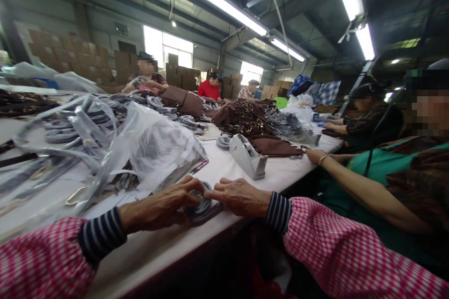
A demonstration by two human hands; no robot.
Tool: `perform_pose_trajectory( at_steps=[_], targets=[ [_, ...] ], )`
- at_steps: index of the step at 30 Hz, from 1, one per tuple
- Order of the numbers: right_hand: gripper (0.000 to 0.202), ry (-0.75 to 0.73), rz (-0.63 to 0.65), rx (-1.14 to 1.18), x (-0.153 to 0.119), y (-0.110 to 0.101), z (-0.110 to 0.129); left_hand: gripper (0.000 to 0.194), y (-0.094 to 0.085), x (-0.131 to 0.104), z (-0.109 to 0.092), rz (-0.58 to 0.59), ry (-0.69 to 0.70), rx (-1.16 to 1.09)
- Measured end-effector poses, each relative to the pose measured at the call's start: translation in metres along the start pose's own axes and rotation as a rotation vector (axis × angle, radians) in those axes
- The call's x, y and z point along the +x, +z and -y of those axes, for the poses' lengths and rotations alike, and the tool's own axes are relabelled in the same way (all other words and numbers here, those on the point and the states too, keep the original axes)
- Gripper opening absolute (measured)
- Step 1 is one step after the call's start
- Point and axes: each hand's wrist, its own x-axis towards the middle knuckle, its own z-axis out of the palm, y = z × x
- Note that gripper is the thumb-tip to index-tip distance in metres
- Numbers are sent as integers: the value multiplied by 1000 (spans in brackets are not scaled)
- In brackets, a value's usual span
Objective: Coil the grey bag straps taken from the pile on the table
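Note:
At the table's front edge, a small grey coiled strap (202, 205), seemingly in clear plastic, lies between my two hands. My left hand (163, 203) curls over its left side, fingers bent around it. From the right, my right hand (240, 196) grips the coil's edge, thumb and fingers drawn together. Parts of the coil are hidden under the fingers. Just beyond the left hand rests a crumpled clear plastic bag (157, 142) with papers under it. A white tape dispenser (247, 156) stands past the right hand, with another grey coil (223, 142) beside it.
Wrapped grey straps (80, 121) are heaped on the left, near a gold-coloured metal hook (75, 196). Brown bags (245, 119) with gold-coloured hardware are piled mid-table. A co-worker's arm (365, 182) reaches in at right; several other people sit around the table (280, 170).

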Motion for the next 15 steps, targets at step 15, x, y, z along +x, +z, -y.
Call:
perform_pose_trajectory(
  at_steps=[15],
  targets=[
    [36, 58, 7, 258, 25, 7, -14, 17, 16, 11, -13, -50, -157, 201]
  ],
)
